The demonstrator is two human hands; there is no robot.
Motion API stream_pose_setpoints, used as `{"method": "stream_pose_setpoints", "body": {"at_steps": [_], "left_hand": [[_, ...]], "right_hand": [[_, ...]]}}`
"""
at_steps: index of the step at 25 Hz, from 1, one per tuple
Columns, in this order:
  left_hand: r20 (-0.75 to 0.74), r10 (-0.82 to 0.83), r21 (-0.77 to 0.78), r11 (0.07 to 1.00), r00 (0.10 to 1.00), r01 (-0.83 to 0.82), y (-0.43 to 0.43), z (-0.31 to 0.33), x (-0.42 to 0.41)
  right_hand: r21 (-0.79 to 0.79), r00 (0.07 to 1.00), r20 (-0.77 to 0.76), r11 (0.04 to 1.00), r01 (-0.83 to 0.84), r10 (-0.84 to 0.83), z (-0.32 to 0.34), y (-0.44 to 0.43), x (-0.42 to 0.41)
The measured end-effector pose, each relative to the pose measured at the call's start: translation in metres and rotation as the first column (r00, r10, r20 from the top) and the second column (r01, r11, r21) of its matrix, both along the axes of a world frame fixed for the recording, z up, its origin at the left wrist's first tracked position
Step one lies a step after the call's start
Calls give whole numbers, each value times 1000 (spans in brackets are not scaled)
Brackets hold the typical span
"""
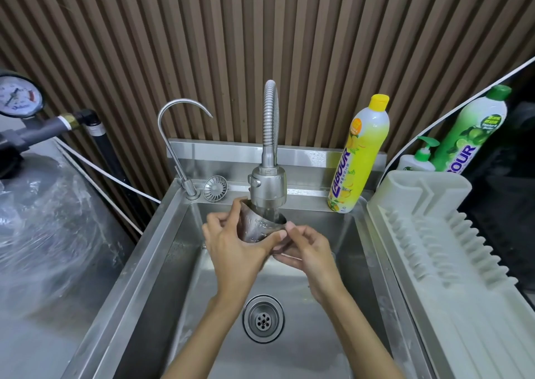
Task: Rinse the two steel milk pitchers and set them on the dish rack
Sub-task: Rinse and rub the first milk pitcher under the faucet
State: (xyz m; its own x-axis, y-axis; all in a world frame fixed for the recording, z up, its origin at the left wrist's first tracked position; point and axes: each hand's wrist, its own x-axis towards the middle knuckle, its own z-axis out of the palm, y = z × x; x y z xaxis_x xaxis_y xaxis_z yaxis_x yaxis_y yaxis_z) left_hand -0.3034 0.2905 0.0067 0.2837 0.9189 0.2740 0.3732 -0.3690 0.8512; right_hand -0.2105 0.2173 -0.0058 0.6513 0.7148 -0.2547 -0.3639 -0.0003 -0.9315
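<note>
One steel milk pitcher (256, 228) is tilted under the spray head of the flexible tap (268, 187), and water runs into its mouth. My left hand (231, 245) wraps its left side, thumb across the front. From the right and below, my right hand (304, 251) grips it with fingers at the rim. Both hands are over the steel sink (173, 263). The pale dish rack (434, 234) lies to the right of the sink with nothing on it. A second pitcher is not in view.
A thin gooseneck tap (176, 135) and a loose strainer (215, 187) sit at the sink's back left. A yellow detergent bottle (359, 158), a green one (466, 135) and a pump bottle (419, 158) stand at the back right. The drain (263, 318) lies below my hands. A plastic-wrapped tank with gauge (18, 97) is at left.
</note>
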Motion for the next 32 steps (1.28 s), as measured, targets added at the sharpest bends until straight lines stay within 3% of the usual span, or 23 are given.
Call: {"method": "stream_pose_setpoints", "body": {"at_steps": [2, 3, 5, 7, 8, 10, 12, 14, 16, 18, 22, 25, 27, 29, 30, 32], "left_hand": [[-89, -21, -92, 996, 996, 13, -5, -7, 1], [-115, -82, -150, 987, 990, 64, -7, -9, 1], [-25, -217, -287, 937, 976, 201, -8, -18, 3], [142, -267, -396, 867, 953, 302, -8, -25, 8], [224, -282, -413, 839, 933, 353, -6, -27, 12], [379, -279, -398, 812, 882, 428, 0, -27, 19], [431, -254, -313, 858, 866, 408, 9, -25, 21], [321, -279, -123, 935, 905, 332, 15, -13, 14], [164, -275, 45, 961, 947, 272, 18, 0, 3], [40, -209, 56, 977, 977, 207, 18, 5, -5], [-166, -28, -29, 999, 986, 24, 11, 6, -13], [-156, -92, -162, 985, 984, 67, -3, 1, -12], [19, -211, -324, 924, 977, 205, -9, -5, -7], [259, -285, -448, 812, 923, 376, -7, -9, -1], [368, -296, -461, 765, 881, 449, -5, -10, 3], [495, -293, -416, 747, 818, 519, 7, -11, 8]], "right_hand": [[-146, 987, 147, 986, 85, -63, 13, -6, 3], [-237, 948, 309, 960, 147, -69, 20, -10, 6], [-373, 752, 658, 879, 296, 26, 33, -18, 8], [-344, 603, 795, 866, 364, 63, 39, -22, 2], [-279, 623, 782, 900, 335, 10, 39, -21, 0], [-109, 774, 623, 967, 230, -114, 32, -17, -1], [33, 904, 403, 990, 140, -141, 17, -8, 3], [167, 989, 143, 986, 22, -47, 2, 2, 2], [279, 994, -88, 959, -44, 71, -12, 10, -3], [263, 981, -152, 962, -74, 117, -13, 11, -6], [-70, 995, 77, 996, -59, 64, 11, 1, 0], [-316, 886, 460, 943, 110, 51, 35, -10, 5], [-383, 698, 707, 891, 244, 112, 47, -17, 9], [-361, 582, 802, 884, 296, 133, 52, -22, 6], [-307, 589, 802, 914, 266, 99, 50, -23, 5], [-157, 703, 711, 976, 154, 4, 42, -21, 1]]}}
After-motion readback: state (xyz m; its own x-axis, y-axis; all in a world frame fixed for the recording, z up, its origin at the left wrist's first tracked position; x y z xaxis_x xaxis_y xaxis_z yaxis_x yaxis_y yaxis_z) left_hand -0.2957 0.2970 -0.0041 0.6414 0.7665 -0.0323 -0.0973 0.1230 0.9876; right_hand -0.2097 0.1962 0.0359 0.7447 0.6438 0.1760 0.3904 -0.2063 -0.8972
